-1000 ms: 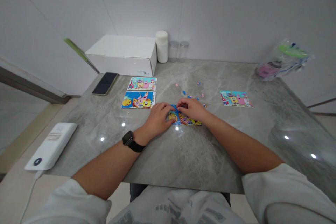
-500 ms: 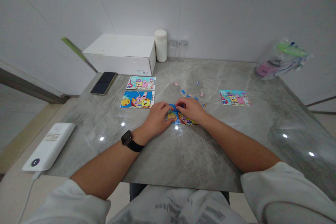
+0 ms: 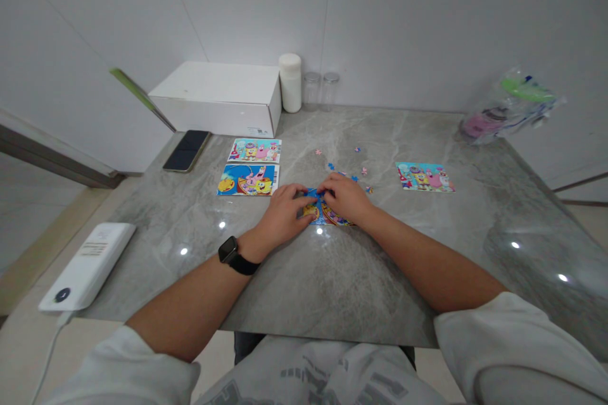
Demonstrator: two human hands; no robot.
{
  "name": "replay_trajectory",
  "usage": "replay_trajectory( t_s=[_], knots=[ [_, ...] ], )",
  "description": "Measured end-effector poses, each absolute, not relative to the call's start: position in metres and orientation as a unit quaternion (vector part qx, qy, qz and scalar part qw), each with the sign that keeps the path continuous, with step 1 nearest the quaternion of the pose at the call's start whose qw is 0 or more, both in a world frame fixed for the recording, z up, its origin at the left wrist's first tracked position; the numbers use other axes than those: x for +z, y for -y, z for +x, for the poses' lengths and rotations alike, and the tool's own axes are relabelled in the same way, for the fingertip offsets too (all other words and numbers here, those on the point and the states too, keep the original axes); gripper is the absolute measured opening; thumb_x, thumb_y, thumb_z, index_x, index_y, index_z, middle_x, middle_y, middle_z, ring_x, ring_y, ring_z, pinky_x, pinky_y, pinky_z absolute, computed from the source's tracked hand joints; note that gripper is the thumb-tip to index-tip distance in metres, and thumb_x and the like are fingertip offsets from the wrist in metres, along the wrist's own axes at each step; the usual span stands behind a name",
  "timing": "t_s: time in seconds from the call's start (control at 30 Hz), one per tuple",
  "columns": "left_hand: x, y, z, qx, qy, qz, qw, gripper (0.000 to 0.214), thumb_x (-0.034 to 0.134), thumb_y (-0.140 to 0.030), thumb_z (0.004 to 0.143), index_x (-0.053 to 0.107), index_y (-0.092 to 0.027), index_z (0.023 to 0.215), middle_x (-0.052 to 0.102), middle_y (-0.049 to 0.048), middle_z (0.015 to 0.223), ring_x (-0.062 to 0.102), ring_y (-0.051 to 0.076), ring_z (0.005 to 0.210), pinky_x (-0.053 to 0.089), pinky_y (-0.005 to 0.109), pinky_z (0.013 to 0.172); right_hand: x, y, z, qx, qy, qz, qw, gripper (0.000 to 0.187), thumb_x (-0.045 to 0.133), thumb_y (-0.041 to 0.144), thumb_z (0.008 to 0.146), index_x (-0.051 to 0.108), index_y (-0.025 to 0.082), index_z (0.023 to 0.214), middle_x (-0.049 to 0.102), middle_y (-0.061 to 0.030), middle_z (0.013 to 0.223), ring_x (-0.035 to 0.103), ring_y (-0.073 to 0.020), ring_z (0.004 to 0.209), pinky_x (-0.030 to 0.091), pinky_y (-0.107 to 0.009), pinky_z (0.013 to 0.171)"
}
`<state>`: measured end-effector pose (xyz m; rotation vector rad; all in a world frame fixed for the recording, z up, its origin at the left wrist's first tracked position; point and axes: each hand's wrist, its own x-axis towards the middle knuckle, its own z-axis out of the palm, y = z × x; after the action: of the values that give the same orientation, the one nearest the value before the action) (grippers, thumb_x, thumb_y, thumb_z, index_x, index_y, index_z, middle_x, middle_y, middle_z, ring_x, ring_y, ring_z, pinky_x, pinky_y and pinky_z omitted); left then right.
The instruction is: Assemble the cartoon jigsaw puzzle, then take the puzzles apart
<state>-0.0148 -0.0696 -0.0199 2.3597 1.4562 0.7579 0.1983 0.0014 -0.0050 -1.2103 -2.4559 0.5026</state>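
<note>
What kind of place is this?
Perhaps a room at home, though it could be an office: there's a grey table with a phone and a puzzle on it.

Jigsaw puzzle (image 3: 316,209): one. Bare hands at the puzzle: two, left hand (image 3: 284,209) and right hand (image 3: 348,198). Loose jigsaw pieces (image 3: 364,171) beyond the puzzle: at least six, exact number unclear. Flat SpongeBob pictures (image 3: 425,177): three, two left of the puzzle, one right. Lidded clear jars (image 3: 330,92) beyond the puzzle: two. White bottle (image 3: 291,85), likewise beyond: one. White cardboard box (image 3: 213,101) and smartphone (image 3: 187,150), beyond and left: one each. White corded device (image 3: 88,259), nearer and left: one. Clear plastic bag (image 3: 506,112), beyond and right: one.
</note>
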Motion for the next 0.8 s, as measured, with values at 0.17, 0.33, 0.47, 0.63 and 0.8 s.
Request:
replay_trajectory(
  t_s=[0.17, 0.33, 0.47, 0.63, 0.8],
  knots=[
    [-0.021, 0.069, -0.015, 0.258, -0.506, 0.811, 0.139, 0.035, 0.078, -0.037, 0.089, 0.078, -0.035, 0.124, 0.062, 0.0084, 0.136, 0.056, 0.032, 0.131, 0.044, 0.054, 0.116, -0.007, -0.002, 0.200, 0.161, 0.875, -0.423, 0.170, 0.032, 0.057, 0.008, 0.091, 0.084, 0.022, 0.102, 0.074, -0.0084, 0.106, 0.067, -0.0225, 0.101, 0.050, -0.034, 0.095],
    [-0.021, 0.070, -0.016, 0.251, -0.504, 0.815, 0.138, 0.036, 0.078, -0.037, 0.090, 0.077, -0.034, 0.126, 0.062, 0.0088, 0.136, 0.055, 0.032, 0.131, 0.043, 0.054, 0.117, -0.005, -0.002, 0.202, 0.146, 0.881, -0.414, 0.178, 0.032, 0.057, 0.010, 0.092, 0.085, 0.022, 0.103, 0.073, -0.0084, 0.107, 0.066, -0.0231, 0.101, 0.051, -0.035, 0.095],
    [-0.021, 0.070, -0.017, 0.246, -0.499, 0.820, 0.134, 0.037, 0.076, -0.037, 0.091, 0.076, -0.033, 0.128, 0.062, 0.0093, 0.137, 0.055, 0.032, 0.131, 0.044, 0.054, 0.116, -0.004, -0.001, 0.203, 0.140, 0.886, -0.407, 0.171, 0.031, 0.058, 0.010, 0.092, 0.085, 0.023, 0.099, 0.073, -0.0087, 0.107, 0.066, -0.0234, 0.099, 0.051, -0.036, 0.093],
    [-0.021, 0.070, -0.017, 0.245, -0.499, 0.820, 0.137, 0.039, 0.077, -0.035, 0.090, 0.075, -0.034, 0.129, 0.062, 0.0081, 0.137, 0.055, 0.031, 0.131, 0.043, 0.054, 0.116, -0.002, -0.003, 0.205, 0.151, 0.888, -0.395, 0.184, 0.031, 0.058, 0.009, 0.090, 0.084, 0.023, 0.099, 0.073, -0.0076, 0.106, 0.066, -0.0223, 0.100, 0.051, -0.034, 0.093],
    [-0.018, 0.070, -0.017, 0.244, -0.485, 0.829, 0.132, 0.035, 0.075, -0.035, 0.092, 0.075, -0.032, 0.127, 0.063, 0.0093, 0.139, 0.056, 0.031, 0.131, 0.045, 0.054, 0.115, 0.019, -0.011, 0.215, 0.177, 0.853, -0.418, 0.257, 0.031, 0.055, 0.009, 0.091, 0.082, 0.021, 0.101, 0.072, -0.0073, 0.103, 0.066, -0.0202, 0.090, 0.050, -0.033, 0.088]
  ],
)
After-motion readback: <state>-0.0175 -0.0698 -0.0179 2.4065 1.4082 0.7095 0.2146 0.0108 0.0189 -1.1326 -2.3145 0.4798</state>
